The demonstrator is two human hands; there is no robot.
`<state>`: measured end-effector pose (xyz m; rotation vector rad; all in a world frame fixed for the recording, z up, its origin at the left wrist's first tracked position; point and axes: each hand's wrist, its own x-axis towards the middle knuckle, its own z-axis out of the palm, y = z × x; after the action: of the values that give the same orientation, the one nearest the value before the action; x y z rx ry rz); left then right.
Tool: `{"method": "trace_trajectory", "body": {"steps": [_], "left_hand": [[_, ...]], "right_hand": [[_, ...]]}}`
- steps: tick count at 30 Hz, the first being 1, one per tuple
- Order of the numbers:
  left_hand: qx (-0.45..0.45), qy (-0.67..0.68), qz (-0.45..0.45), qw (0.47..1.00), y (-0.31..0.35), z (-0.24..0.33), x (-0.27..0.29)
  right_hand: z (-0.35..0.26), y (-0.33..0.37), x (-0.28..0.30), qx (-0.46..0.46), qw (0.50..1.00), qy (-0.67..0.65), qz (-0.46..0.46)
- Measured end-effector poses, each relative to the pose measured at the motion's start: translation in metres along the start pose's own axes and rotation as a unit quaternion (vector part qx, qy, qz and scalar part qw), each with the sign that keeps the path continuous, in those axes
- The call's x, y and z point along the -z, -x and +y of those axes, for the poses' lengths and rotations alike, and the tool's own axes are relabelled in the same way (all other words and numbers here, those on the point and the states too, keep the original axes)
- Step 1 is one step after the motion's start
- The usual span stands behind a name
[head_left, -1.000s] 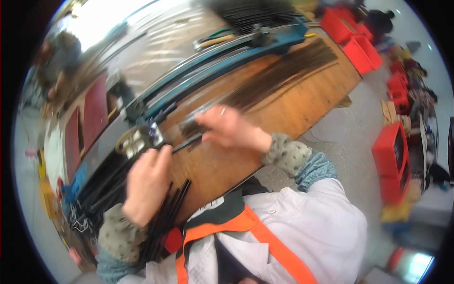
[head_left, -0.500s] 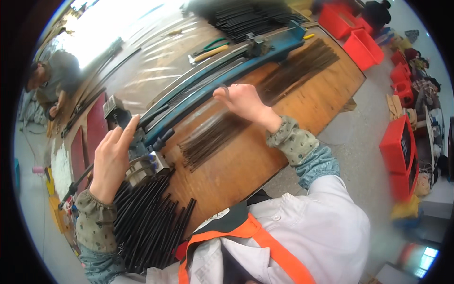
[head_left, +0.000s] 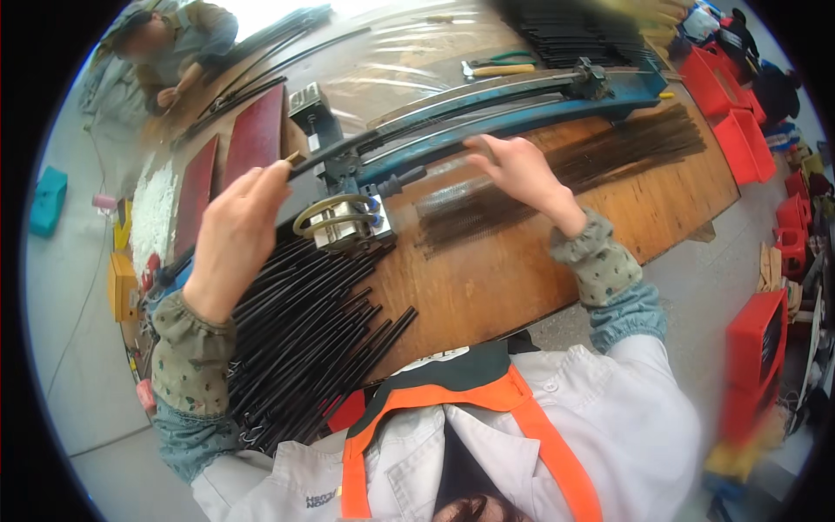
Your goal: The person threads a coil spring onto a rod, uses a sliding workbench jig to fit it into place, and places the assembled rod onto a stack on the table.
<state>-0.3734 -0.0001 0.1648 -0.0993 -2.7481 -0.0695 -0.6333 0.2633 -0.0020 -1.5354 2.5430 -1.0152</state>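
- Left hand (head_left: 239, 239): fingers bent at the left end of a black rod (head_left: 391, 131); cannot tell whether it grips it.
- That rod lies along the blue rail (head_left: 633, 92).
- Right hand (head_left: 526, 178): fingers curled narrow near thin brown rods (head_left: 609, 152); any hold is unclear.
- Piled black rods (head_left: 304, 322) cover the worktop's (head_left: 461, 287) near left.

The surface (head_left: 478, 283) was smooth wood with a faint sheen. Black rods (head_left: 313, 322) looked sleek and glossy, brown strands (head_left: 628, 148) rough and dull. The rail (head_left: 626, 94) was painted metal, the bins (head_left: 745, 146) smooth plastic, the sleeve covers (head_left: 602, 270) matt cloth.
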Motion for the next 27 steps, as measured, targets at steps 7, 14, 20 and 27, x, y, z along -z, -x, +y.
{"method": "trace_trajectory", "body": {"steps": [7, 14, 20, 27], "left_hand": [[0.044, -0.06, -0.065, 0.995, 0.034, -0.011, 0.023], [-0.015, -0.067, -0.074, 0.995, 0.035, -0.005, 0.005], [-0.042, -0.123, -0.015, 0.991, 0.035, -0.002, 0.006], [-0.067, -0.063, -0.058, 0.994, 0.018, 0.022, -0.005]], "right_hand": [[-0.027, 0.017, -0.003, -0.038, 0.997, 0.051, -0.038], [-0.088, -0.006, -0.011, 0.022, 0.994, 0.094, -0.045], [-0.082, -0.005, -0.006, 0.198, 0.96, -0.083, 0.178], [-0.095, -0.003, -0.009, 0.254, 0.921, -0.08, 0.284]]}}
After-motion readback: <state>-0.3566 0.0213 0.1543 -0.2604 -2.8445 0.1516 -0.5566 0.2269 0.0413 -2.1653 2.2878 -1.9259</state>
